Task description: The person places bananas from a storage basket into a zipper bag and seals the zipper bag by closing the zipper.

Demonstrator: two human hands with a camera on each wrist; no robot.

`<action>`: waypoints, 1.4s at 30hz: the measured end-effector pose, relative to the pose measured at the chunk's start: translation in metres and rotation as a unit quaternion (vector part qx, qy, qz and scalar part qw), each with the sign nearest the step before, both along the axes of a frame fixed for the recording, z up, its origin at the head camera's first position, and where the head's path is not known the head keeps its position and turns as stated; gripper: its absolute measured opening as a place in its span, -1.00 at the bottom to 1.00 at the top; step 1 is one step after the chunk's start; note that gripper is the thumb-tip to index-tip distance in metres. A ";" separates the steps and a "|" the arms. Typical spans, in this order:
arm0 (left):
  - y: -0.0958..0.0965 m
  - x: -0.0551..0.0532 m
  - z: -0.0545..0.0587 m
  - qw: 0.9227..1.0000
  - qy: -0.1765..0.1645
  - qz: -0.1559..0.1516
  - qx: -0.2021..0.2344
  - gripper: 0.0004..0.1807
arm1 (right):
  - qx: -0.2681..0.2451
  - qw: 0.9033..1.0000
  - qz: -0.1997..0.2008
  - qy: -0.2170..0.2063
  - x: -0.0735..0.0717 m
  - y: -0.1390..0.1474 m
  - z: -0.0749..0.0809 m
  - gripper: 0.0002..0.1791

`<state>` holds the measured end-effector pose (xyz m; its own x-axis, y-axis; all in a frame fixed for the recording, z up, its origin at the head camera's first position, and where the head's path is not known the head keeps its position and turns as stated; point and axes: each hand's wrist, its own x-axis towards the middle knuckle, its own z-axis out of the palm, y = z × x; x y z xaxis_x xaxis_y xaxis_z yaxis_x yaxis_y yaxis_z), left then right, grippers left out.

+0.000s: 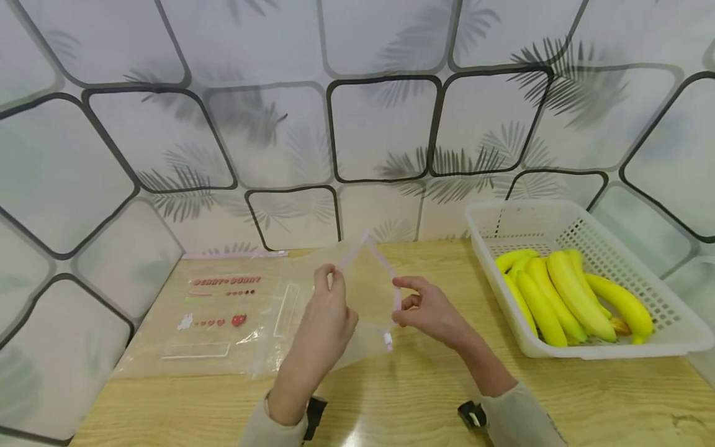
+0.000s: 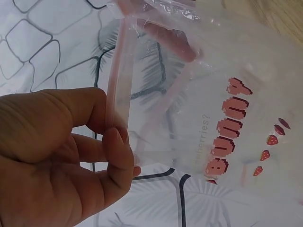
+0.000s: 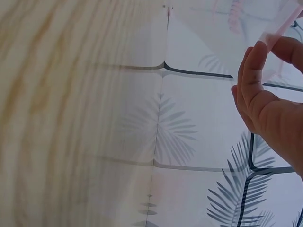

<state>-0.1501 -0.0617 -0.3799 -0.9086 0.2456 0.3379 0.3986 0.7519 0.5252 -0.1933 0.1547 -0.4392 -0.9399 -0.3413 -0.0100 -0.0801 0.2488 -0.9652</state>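
A clear zip bag (image 1: 363, 298) with a pink zip strip is held up over the table, its mouth spread apart. My left hand (image 1: 324, 326) pinches the strip on one side between thumb and fingers. On the other side my right hand (image 1: 432, 310) grips the rim, thumb below and index finger above. The left wrist view shows red "BUNNY" lettering (image 2: 227, 127) and small strawberries printed on the bag. A white slider (image 1: 388, 341) hangs at the near end of the strip. Nothing shows inside this bag.
A second printed zip bag (image 1: 212, 310) lies flat on the wooden table (image 1: 413, 397) at the left. At the right stands a white perforated basket (image 1: 670, 298) holding several yellow bananas (image 1: 570, 292). A patterned covering (image 1: 385, 130) rises behind the table.
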 end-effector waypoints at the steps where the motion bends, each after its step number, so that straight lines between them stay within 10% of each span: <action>1: 0.000 0.000 0.000 1.000 -0.006 -0.001 0.002 -0.33 | 0.000 1.000 0.004 0.001 0.000 0.001 0.000 -0.25; 10: -0.002 -0.005 -0.001 0.997 -0.045 0.001 0.056 -0.22 | 0.002 1.000 0.010 -0.004 -0.001 0.005 0.000 -0.21; 27: 0.011 -0.010 -0.014 0.993 0.010 -0.019 0.118 -0.26 | 0.084 0.995 0.002 0.056 0.009 0.011 0.015 -0.29; 35: 0.012 -0.012 -0.013 0.992 0.032 -0.016 0.122 -0.30 | 0.207 0.962 -0.113 0.139 0.022 0.055 0.059 -0.42; 42: 0.012 -0.012 -0.014 0.992 0.029 -0.018 0.121 -0.33 | 0.350 0.911 -0.194 0.099 0.019 0.120 0.063 -0.36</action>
